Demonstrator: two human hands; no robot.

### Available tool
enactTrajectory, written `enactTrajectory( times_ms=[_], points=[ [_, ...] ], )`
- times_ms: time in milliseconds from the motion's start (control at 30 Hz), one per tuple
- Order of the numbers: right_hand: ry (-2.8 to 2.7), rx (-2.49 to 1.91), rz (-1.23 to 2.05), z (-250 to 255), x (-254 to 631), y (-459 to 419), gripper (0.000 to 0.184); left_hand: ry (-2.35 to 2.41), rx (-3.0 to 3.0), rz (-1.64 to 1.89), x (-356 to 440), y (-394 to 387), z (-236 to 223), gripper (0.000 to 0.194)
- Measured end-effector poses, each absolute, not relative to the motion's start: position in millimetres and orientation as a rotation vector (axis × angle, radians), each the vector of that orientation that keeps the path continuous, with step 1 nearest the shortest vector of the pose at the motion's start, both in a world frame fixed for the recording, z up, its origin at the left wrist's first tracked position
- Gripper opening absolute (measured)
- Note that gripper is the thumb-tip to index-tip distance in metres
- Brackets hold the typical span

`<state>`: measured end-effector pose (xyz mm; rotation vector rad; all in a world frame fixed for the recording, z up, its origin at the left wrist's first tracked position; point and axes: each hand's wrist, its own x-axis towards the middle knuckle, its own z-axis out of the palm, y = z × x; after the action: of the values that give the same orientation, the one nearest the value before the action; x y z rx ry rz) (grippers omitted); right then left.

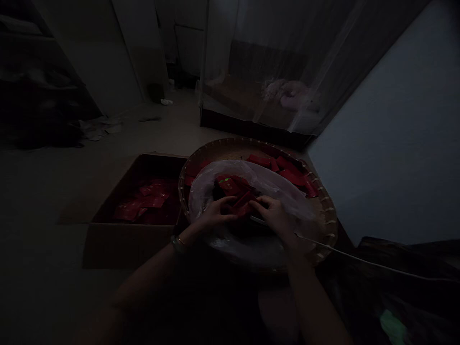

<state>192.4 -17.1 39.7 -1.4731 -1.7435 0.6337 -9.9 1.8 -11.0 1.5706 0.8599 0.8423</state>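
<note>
Both my hands meet over a clear plastic bag that lies opened in a round woven bamboo tray. Between them is a red packet, which looks like a red envelope. My left hand pinches its left side with thumb and fingers. At its right side, the fingers of my right hand close on the edge. A pale thin strip shows under my right hand; I cannot make out what it is. Just beyond lie more red packets inside the bag.
An open cardboard box with several red packets stands left of the tray. Loose red packets lie along the tray's far right side. A white cable runs off to the right. Behind stands a bed with a sheer net. The room is dim.
</note>
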Motion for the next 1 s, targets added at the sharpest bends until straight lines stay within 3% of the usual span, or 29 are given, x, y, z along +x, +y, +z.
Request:
enactTrajectory(
  times_ms=[67, 333, 500, 700, 800, 900, 1000],
  points=[
    [-1.716, -1.476, 0.653, 45, 197, -18, 0.031, 0.856, 1.547, 0.751, -10, 1, -9, 0.071],
    [-1.626, -1.505, 0.504, 72, 237, -19, 0.033, 0.826, 1.531, 0.515, -9, -1, -10, 0.052],
    [-1.789, -1.471, 0.658, 73, 223, -25, 0.026, 0.623, 1.334, 0.664, -6, 1, -6, 0.074],
    [-1.777, -1.463, 0.676, 55, 192, -28, 0.025, 0.748, 1.319, 0.543, -6, -5, 1, 0.039],
    [-1.728, -1.505, 0.615, 48, 183, -26, 0.039, 0.766, 1.306, 0.523, -6, -7, 3, 0.034],
    [-1.834, -1.503, 0.583, 43, 175, -23, 0.025, 0.749, 1.281, 0.497, -6, -8, 5, 0.034],
    [-1.799, -1.463, 0.611, 39, 172, -19, 0.034, 0.730, 1.328, 0.475, -6, -7, 5, 0.040]
  ],
)
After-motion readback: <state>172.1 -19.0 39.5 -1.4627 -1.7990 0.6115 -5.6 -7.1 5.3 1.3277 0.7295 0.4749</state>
